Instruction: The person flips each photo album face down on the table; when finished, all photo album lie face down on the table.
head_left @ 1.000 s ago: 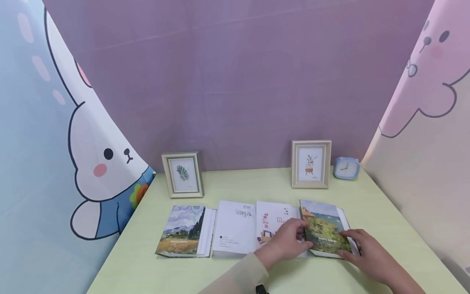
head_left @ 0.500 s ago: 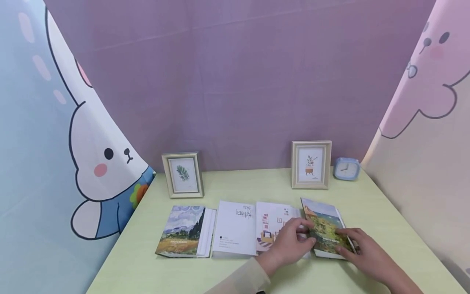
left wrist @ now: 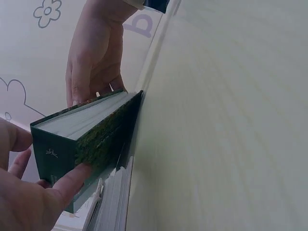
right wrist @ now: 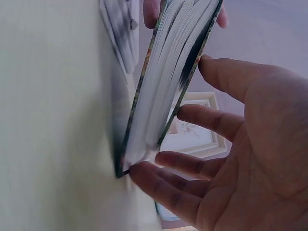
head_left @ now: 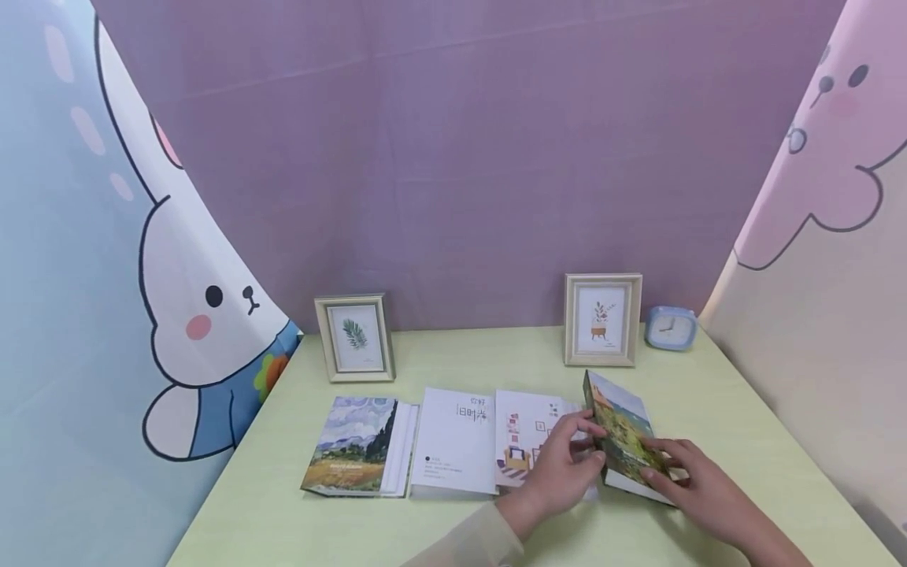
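A thick book with a painted landscape cover point(head_left: 623, 433) stands tilted on the green table point(head_left: 460, 362), its left side raised and its right edge down. My left hand point(head_left: 567, 465) grips that raised side, thumb on the cover point(left wrist: 91, 139) and fingers beneath. My right hand point(head_left: 690, 476) rests its spread fingers point(right wrist: 202, 120) against the cover near the lower right corner. In the right wrist view the page block point(right wrist: 168, 77) shows edge-on, with left fingertips point(right wrist: 151, 12) at the top.
Three more books lie in a row to the left: a wheat-field cover point(head_left: 357, 445), a plain white one point(head_left: 457, 437), an illustrated white one point(head_left: 527, 429). Two picture frames point(head_left: 354, 337) point(head_left: 602, 319) and a blue clock point(head_left: 670, 327) stand at the back. Cartoon curtains close both sides.
The landscape book lay nearly flat a second ago; its left side has been lifted and it now stands steeply tilted. Both hands stayed on it.
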Available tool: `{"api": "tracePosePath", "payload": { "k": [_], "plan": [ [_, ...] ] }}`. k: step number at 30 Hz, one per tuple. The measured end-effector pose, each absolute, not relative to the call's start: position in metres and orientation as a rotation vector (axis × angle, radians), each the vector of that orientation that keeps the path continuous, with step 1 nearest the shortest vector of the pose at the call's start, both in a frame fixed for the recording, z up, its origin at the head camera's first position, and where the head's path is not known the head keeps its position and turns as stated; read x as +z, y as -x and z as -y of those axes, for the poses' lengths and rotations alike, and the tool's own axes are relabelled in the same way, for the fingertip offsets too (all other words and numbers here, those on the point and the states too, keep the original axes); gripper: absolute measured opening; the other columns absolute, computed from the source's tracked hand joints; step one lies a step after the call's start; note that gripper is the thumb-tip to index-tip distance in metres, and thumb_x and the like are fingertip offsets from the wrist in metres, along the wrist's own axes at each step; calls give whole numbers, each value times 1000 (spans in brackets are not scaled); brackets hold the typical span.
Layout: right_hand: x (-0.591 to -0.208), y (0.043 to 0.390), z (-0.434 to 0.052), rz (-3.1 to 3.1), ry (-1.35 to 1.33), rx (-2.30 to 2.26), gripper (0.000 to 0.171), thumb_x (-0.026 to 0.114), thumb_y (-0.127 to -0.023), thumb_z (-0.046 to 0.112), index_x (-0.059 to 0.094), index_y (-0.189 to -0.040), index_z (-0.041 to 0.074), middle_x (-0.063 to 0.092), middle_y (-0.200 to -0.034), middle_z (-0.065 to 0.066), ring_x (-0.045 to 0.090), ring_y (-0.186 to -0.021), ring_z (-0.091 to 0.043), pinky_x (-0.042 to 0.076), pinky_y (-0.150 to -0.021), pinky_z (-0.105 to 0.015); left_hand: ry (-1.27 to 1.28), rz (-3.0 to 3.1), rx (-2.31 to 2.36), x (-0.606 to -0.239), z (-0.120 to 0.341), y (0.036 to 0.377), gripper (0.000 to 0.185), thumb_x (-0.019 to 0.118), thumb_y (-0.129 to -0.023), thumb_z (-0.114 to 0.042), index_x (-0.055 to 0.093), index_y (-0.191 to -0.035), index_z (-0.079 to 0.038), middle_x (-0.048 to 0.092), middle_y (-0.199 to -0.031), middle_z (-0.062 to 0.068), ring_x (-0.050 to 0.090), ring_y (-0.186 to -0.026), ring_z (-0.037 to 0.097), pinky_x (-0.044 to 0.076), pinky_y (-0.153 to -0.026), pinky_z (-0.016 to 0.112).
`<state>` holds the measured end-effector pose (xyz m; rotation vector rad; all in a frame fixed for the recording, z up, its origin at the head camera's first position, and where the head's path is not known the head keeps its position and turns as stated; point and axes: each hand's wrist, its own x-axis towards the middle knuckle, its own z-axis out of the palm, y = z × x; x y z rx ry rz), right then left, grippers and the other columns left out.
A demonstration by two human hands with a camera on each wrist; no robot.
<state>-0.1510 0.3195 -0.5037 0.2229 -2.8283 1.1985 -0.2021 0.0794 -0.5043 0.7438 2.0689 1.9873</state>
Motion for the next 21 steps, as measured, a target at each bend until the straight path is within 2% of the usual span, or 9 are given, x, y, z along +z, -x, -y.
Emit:
{"api": "tracePosePath", "payload": {
  "k": [4,7,11,14,18,21],
  "plan": [
    [-501,152,-319,2766,-302,1106,44,73,-101,28,66,-136,4,58,-137,-19,62,-117,-39,63,-76,-38,-736,-2049,2012,-503,-79,199,25,69,-96,-8,63,-118,-17,43,-158,-3,61,-125,23,57,-88,22],
    [-499,155,-318,2705,-370,1037,37,74,-100,23,70,-133,8,64,-132,-12,63,-115,-27,60,-73,-31,-740,-2007,2054,-501,-80,198,28,70,-95,-7,62,-119,-18,44,-157,-4,60,-125,23,59,-86,23],
    [-495,154,-314,2657,-408,1055,36,73,-101,19,69,-136,16,66,-128,-4,64,-104,-10,55,-67,-26,-749,-1940,2116,-499,-81,197,31,72,-93,-5,62,-119,-18,46,-155,-5,59,-126,20,60,-86,26],
    [-493,152,-311,2625,-416,1111,38,70,-102,17,65,-140,18,64,-131,-4,65,-104,-9,57,-68,-26,-782,-1881,2168,-497,-82,196,32,73,-92,-1,62,-119,-14,49,-152,-4,58,-127,17,60,-88,28],
    [-490,150,-305,2563,-445,1242,40,64,-105,12,60,-145,14,61,-136,-5,64,-110,-7,62,-74,-29,-861,-1813,2213,-493,-84,195,35,75,-91,3,60,-120,-9,50,-151,1,56,-130,16,59,-93,30],
    [-488,150,-304,2518,-475,1343,40,59,-108,10,56,-147,10,59,-139,2,62,-112,-2,63,-77,-31,-908,-1791,2218,-489,-85,193,37,75,-90,5,60,-121,-9,48,-151,4,54,-131,16,58,-95,30]
  ]
}}
